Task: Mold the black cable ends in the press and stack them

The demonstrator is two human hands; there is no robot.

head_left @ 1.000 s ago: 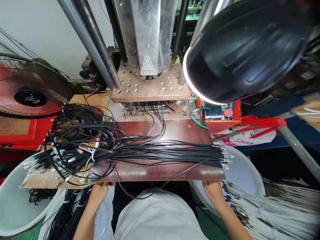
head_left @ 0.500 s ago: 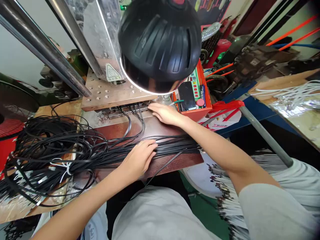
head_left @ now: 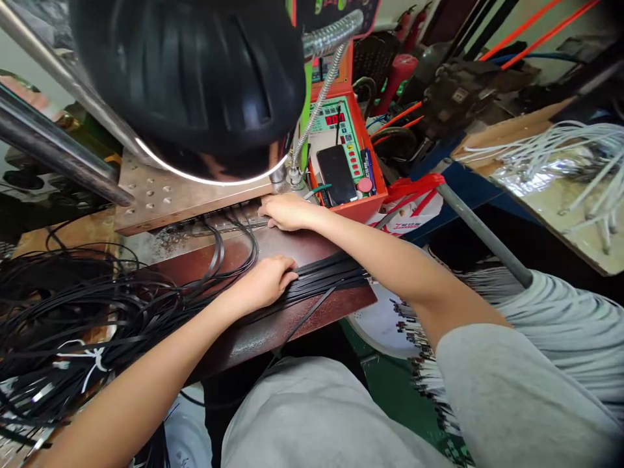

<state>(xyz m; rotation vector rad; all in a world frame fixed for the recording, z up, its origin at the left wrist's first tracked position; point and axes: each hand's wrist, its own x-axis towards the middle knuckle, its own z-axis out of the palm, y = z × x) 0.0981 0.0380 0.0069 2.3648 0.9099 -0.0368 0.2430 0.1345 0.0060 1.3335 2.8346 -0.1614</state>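
A bundle of flat black cables (head_left: 316, 276) lies across the brown tabletop, and my left hand (head_left: 263, 283) rests on it with fingers curled round some strands. My right hand (head_left: 287, 212) is at the right end of a low metal mould (head_left: 229, 221), its fingers bent over that end. The mould sits below a thick drilled metal plate (head_left: 195, 201). Several black cable ends run into the mould and loop back toward the bundle. Fingertips of the right hand are partly hidden.
A black lamp head (head_left: 195, 91) hangs over the plate and hides part of it. At the right stands an orange control box (head_left: 365, 201) with a phone (head_left: 336, 174) on it. Tangled black cables (head_left: 73, 292) fill the left side; grey cables (head_left: 570, 331) hang at the right.
The view has shifted, so the lamp sits further left and more of the control box shows. My right hand's fingers are more bent at the mould's end; my left hand's fingers are more curled.
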